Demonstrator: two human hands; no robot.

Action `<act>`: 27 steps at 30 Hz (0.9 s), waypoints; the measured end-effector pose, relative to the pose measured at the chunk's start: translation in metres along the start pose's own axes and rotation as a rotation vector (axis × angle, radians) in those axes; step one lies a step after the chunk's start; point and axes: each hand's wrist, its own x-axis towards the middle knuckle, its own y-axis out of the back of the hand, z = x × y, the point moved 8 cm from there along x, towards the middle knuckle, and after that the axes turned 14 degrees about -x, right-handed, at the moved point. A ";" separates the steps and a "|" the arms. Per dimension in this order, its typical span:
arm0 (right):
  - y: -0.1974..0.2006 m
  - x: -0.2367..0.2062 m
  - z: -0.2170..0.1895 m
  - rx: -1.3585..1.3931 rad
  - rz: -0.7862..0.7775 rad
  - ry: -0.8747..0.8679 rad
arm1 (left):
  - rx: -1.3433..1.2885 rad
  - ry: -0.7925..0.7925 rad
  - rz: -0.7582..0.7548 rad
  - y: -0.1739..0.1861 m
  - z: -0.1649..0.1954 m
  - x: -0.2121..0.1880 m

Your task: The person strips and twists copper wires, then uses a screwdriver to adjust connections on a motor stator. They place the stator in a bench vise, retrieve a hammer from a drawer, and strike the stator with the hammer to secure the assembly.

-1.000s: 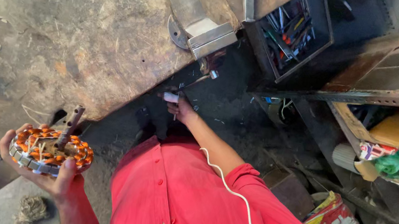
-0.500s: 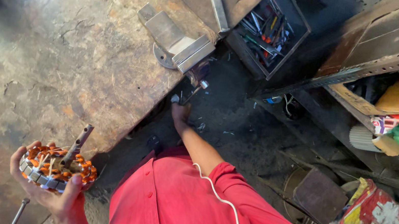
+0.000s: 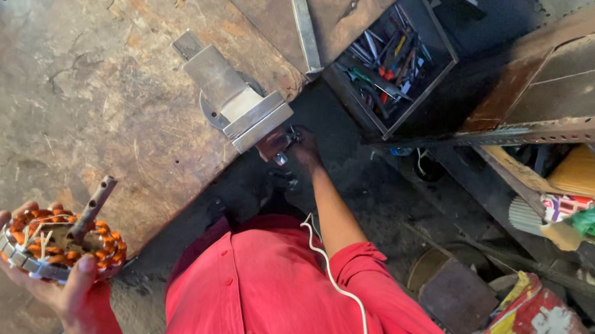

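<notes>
A vise (image 3: pixel 241 102) is sitting at the edge of the bench (image 3: pixel 59 59), with the right hand (image 3: pixel 305 147) lying against its outer end. A tool drawer (image 3: pixel 392 57) is lying right of it. The left hand (image 3: pixel 49 280) is resting under a motor stator (image 3: pixel 61 245) at the bench's near edge.

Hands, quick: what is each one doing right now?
Left hand: closed around a round motor stator with copper windings, held from below.
Right hand: at the bench vise handle; grip cannot be told.

A repair workshop: scarred workbench (image 3: pixel 56 82), bench vise (image 3: pixel 233 101), open toolbox (image 3: pixel 392 57).
</notes>
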 end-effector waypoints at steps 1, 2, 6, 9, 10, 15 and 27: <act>-0.005 -0.004 0.004 0.019 -0.127 -0.007 | -0.009 -0.004 -0.001 -0.004 -0.005 0.001; -0.014 -0.012 0.015 0.310 -0.298 -0.147 | -0.024 -0.017 -0.003 -0.007 -0.009 0.001; -0.017 -0.033 0.039 1.047 -0.367 -0.492 | -0.077 -0.031 0.020 -0.004 -0.021 -0.004; -0.009 -0.034 0.059 1.124 -0.226 -0.613 | -0.088 -0.035 0.003 0.006 -0.021 -0.013; -0.007 -0.032 0.061 1.129 -0.219 -0.650 | -0.077 -0.034 0.003 0.011 -0.019 -0.016; 0.063 -0.004 0.020 1.279 0.012 -0.221 | -0.045 -0.045 -0.001 0.040 -0.009 -0.029; -0.079 -0.197 -0.131 -0.098 -0.593 0.328 | -0.013 -0.013 -0.096 0.081 0.015 -0.026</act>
